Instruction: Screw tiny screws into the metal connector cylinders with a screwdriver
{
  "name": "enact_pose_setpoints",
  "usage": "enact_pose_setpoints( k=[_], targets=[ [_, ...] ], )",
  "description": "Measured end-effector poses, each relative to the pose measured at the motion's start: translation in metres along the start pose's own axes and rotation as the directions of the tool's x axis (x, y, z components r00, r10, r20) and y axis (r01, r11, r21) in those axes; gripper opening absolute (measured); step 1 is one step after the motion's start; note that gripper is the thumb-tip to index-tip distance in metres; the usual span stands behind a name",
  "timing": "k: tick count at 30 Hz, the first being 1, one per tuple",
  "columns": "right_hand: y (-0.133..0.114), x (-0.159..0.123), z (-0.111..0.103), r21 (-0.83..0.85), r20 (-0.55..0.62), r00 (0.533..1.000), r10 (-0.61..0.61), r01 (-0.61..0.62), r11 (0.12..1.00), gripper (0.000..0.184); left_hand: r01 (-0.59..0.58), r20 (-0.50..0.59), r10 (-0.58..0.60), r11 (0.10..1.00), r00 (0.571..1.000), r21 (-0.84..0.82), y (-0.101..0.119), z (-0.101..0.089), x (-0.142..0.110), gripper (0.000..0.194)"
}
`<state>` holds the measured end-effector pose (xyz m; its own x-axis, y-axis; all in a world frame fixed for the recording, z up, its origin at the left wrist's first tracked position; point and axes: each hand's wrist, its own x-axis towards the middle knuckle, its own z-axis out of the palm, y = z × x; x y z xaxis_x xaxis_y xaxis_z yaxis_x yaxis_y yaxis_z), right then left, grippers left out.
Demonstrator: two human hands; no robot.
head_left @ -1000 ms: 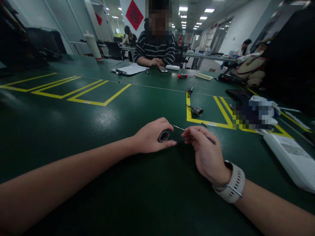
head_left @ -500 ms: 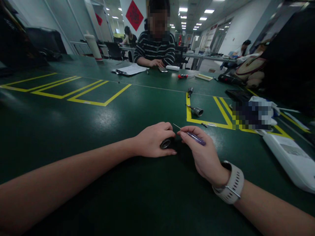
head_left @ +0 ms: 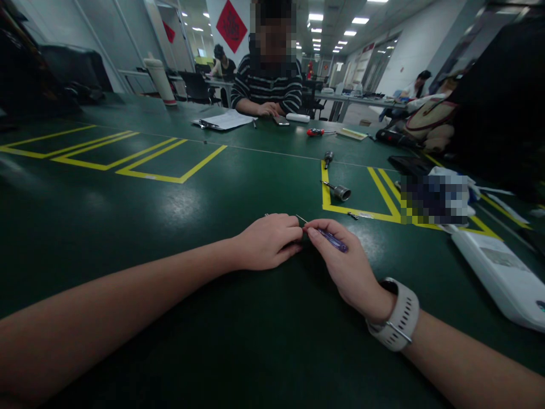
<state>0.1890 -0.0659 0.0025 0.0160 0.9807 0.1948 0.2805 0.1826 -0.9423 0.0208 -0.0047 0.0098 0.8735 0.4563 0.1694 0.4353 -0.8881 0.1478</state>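
Tool in hand, work mid-way, result not visible

Right hand [head_left: 305, 228] pinches a thin purple-handled screwdriver [head_left: 333, 241], fingers closed round the handle's front end, shaft pointing at the knuckles of the left hand [head_left: 272, 241]. Hands meet, or nearly, at the fingertips. Left hand is curled; its palm side is hidden. A sliver of metal [head_left: 266, 215] shows past its far edge, so it probably grips a metal part; can't confirm. Can't tell whether the screwdriver tip touches anything.

Progress: tool is up and positioned at the left hand, so call it under way. No finished piece in sight; how much is done inside the grip, can't tell. Remaining: screwdriver not put down. Two cup-ended metal pieces, a nearer one [head_left: 342, 192] and a farther one [head_left: 328, 157], lie separate by the yellow tape [head_left: 326, 199] on the green table [head_left: 204, 352]. A tiny metal bit [head_left: 353, 216] lies at the tape's near edge, unattached.
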Motion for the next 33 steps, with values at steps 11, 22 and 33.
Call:
enact_pose_setpoints(
  k=[11,22,33],
  targets=[
    [-0.005,0.0,-0.001,-0.044,0.022,0.999,-0.032,0.033,0.998,0.01,-0.006,0.011,0.006,1.0,1.0,0.02,0.002,-0.003,0.001,0.013],
    [0.002,-0.003,0.001,0.021,-0.186,0.972,-0.142,0.148,0.989,0.012,0.02,0.008,-0.02,0.999,1.0,0.049,-0.019,0.0,0.024,0.017],
    [-0.009,-0.004,-0.002,-0.045,-0.179,0.975,-0.13,0.124,0.991,0.014,0.18,-0.136,-0.16,0.972,0.978,0.15,-0.069,0.016,0.119,0.023]
  ],
)
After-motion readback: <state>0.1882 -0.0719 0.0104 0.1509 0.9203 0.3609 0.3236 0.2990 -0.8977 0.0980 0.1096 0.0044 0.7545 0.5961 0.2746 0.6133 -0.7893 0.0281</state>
